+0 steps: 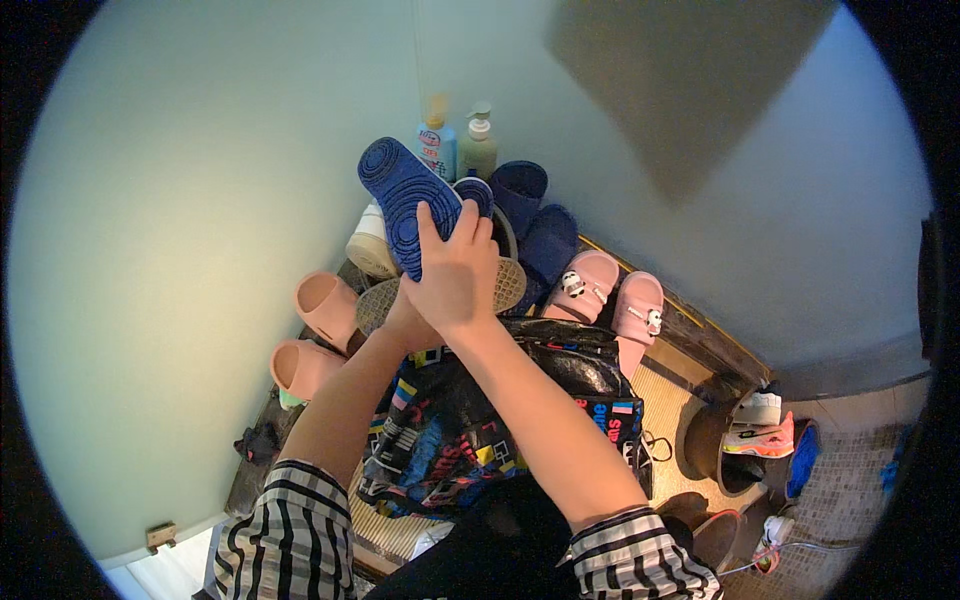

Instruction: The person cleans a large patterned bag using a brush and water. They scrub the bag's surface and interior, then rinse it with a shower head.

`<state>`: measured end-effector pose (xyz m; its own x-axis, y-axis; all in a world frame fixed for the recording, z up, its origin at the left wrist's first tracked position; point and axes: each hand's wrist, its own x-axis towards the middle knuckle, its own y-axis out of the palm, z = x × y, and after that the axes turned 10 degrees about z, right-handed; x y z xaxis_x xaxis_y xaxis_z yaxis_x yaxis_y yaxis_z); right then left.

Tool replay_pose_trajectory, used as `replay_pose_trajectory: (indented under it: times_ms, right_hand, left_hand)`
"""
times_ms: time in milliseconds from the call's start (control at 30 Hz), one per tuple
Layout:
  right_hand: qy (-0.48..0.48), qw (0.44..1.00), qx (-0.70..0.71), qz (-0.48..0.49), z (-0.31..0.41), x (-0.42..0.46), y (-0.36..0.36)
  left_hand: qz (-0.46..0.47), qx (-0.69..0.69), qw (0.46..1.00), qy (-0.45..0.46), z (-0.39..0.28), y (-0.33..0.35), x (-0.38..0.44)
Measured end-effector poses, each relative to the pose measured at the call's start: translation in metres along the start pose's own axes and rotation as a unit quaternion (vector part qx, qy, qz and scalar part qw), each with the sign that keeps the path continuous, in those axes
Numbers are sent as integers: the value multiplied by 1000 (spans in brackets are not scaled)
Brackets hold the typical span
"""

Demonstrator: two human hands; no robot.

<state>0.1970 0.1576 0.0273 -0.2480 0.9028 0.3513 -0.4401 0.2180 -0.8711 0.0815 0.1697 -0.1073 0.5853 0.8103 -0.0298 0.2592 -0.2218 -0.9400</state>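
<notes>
My right hand (459, 281) grips a blue-soled shoe (411, 196), with its ringed tread turned up towards me and my fingers across its lower part. Behind my right wrist, my left hand (411, 319) is mostly hidden, so its hold cannot be made out. A second blue sole (475, 193) shows just beyond my right fingers. Tan patterned soles (509, 286) lie on both sides of my hands. A white shoe (368, 241) stands to the left, and dark blue slippers (550, 241) lie to the right. Under my forearms is a black bag with colourful print (480, 442).
Pink clogs (326, 304) stand left, pink slippers with panda charms (639, 311) right. Two pump bottles, one blue (437, 146), one greenish (478, 150), stand in the corner between pale walls. Round containers with shoes (757, 435) are at lower right, near a cable (814, 546).
</notes>
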Motion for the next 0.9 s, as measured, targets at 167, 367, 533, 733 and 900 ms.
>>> replay_pose_trajectory:
  times_ms: [167, 367, 533, 733, 900]
  right_hand:
    - [59, 998, -2, 1, 6, 16, 14]
    - [80, 995, 34, -52, 13, 27, 19]
    - [210, 964, 77, 145, 7, 55, 34]
    - [193, 944, 137, 231, -19, 56, 3]
    - [170, 969, -2, 178, -27, 43, 42]
  left_hand:
    - [-25, -236, 971, -25, -1, -3, 20]
    - [-105, -271, 956, 23, -29, -7, 10]
    - [-3, 33, 999, 33, -21, -7, 1]
    - [32, 90, 995, -5, -27, -26, -15]
    - [39, 112, 993, 2, -25, -22, -8]
